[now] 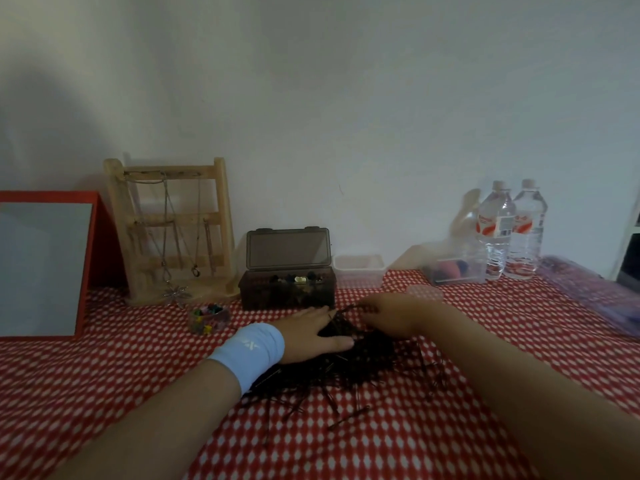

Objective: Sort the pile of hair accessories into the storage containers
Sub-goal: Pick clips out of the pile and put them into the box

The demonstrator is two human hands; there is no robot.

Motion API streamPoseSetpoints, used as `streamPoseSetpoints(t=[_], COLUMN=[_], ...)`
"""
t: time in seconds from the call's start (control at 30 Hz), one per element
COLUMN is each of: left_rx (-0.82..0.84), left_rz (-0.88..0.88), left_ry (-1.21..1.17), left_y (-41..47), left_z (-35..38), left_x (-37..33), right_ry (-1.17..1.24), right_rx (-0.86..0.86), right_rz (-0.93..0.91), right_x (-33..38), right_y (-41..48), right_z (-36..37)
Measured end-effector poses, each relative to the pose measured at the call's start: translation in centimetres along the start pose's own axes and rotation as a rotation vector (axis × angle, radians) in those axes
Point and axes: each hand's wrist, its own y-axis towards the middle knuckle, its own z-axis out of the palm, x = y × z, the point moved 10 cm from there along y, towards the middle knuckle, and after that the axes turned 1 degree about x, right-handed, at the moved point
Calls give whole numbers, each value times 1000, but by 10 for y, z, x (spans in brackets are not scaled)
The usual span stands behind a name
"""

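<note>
A dark pile of bobby pins (349, 368) lies on the red-and-white checked cloth in the middle of the table. My left hand (311, 334), with a light blue wristband, rests flat on the pile's far left side. My right hand (391, 315) reaches over the far edge of the pile, its fingers curled around a few pins. Behind the pile stands a dark translucent box (287, 285) with its lid raised and small accessories inside. An empty clear tub (360, 268) sits to its right, and a small clear container (207, 318) of colourful clips to its left.
A wooden jewellery stand (173, 230) with necklaces and a red-framed mirror (45, 265) stand at the back left. At the back right are a clear box (457, 268) with coloured items, two water bottles (509, 230), and purple plastic sleeves (595, 292). A round clear lid (424, 292) lies near my right hand.
</note>
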Motion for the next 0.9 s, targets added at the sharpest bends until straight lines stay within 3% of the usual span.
streamPoseSetpoints(t=[0.17, 0.33, 0.43, 0.6, 0.9], left_rx=[-31, -298, -411, -330, -383], left_rz=[127, 129, 71, -112, -144], left_ry=[-169, -371, -310, -40, 74], left_y=[-12, -21, -16, 0, 13], left_z=[-10, -50, -68, -66, -71], left_x=[1, 14, 26, 54, 75], right_ry=[-15, 129, 118, 140, 79], right_rx=[-107, -211, -223, -124, 37], right_rz=[-102, -139, -102, -93, -114], right_x=[10, 21, 25, 31, 33], right_y=[-7, 11, 30, 48, 75], right_z=[-18, -39, -37, -26, 2])
